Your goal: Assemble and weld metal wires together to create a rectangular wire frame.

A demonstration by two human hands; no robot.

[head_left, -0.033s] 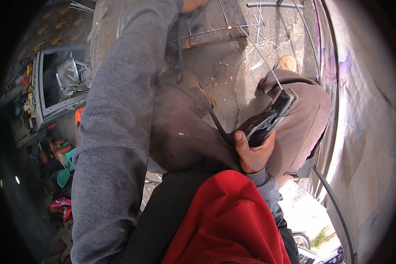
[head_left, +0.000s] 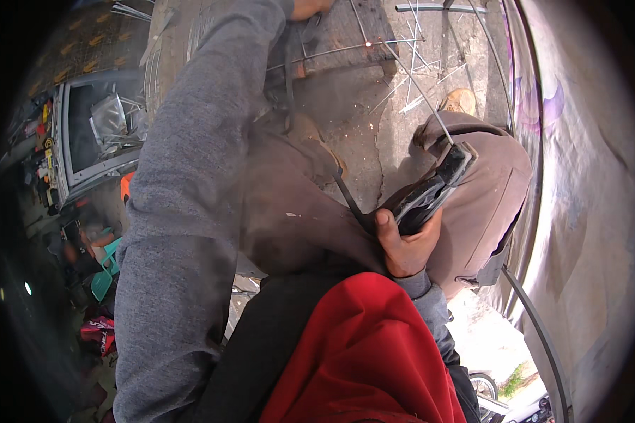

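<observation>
Right hand (head_left: 408, 247) is clamping its grip round the holder (head_left: 441, 182), and the rod (head_left: 418, 90) is glowing at the bar (head_left: 331, 51). Left hand (head_left: 309, 7) is getting cut off up top, can't tell its grip.

I see a bare right hand (head_left: 406, 247) around a long black holder (head_left: 430, 189), thin grey metal rod (head_left: 420, 90) at its end

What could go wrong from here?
1. Sparks show over the floor between the boots; stray ones could scorch the trousers.
2. The bare left hand is near the glowing spot, so spatter might burn it.
3. The right hand grips the holder well back from the long, thin rod's far end; a small wobble could shift that end.
</observation>
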